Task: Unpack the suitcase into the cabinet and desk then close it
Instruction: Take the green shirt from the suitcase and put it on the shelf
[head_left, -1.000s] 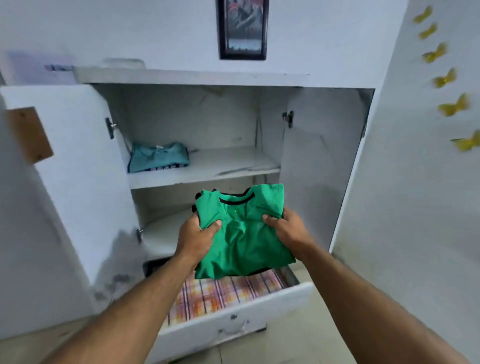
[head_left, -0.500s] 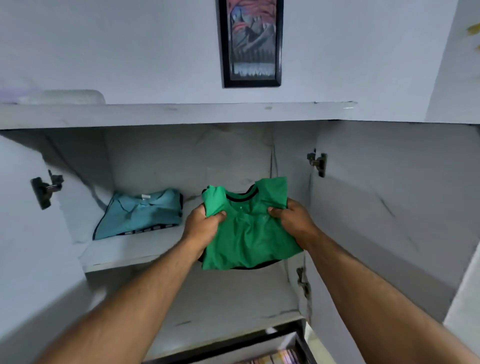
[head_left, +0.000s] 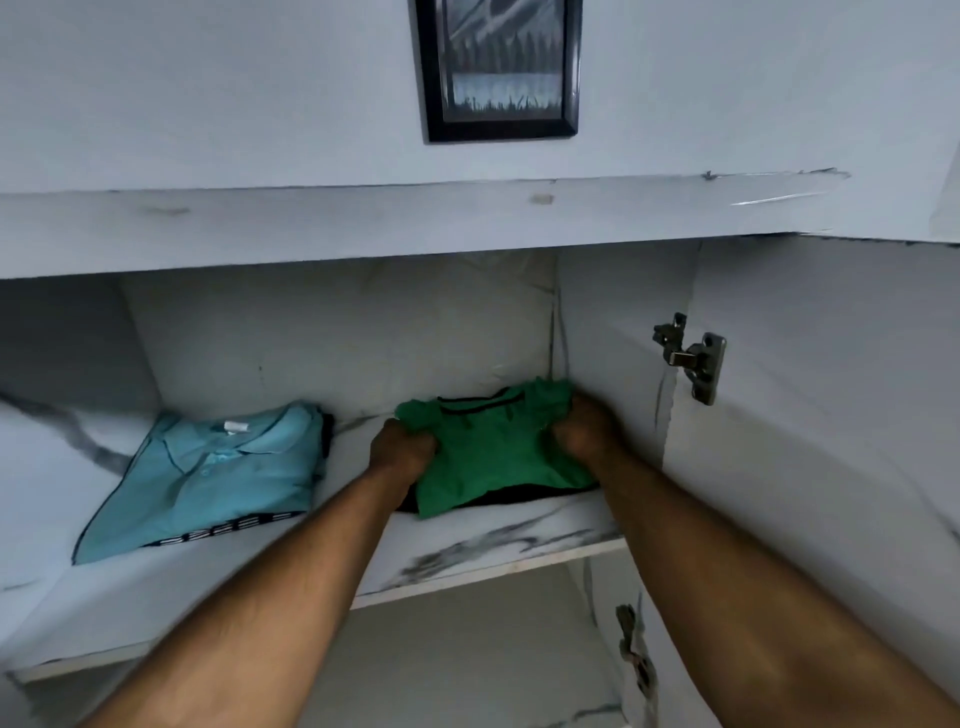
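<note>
Gripping the folded green shirt (head_left: 493, 457) from both sides, I am holding it on the upper shelf (head_left: 498, 545) of the cabinet (head_left: 779, 415), at the shelf's right end. My left hand (head_left: 402, 452) is pinching the shirt's left edge just below the shoulder, fingers curled into the fabric. My right hand (head_left: 584, 431) is bunching the right shoulder the same way, so the garment is lying between the 2 fists. Both forearms are reaching forward and converging on the shirt, knuckles up. The black-trimmed collar is pointing toward the cabinet's back wall, the hem toward me, so the long axis is running front to back. A folded light-blue polo shirt (head_left: 218, 473) is lying on the same shelf, to the left and apart.
</note>
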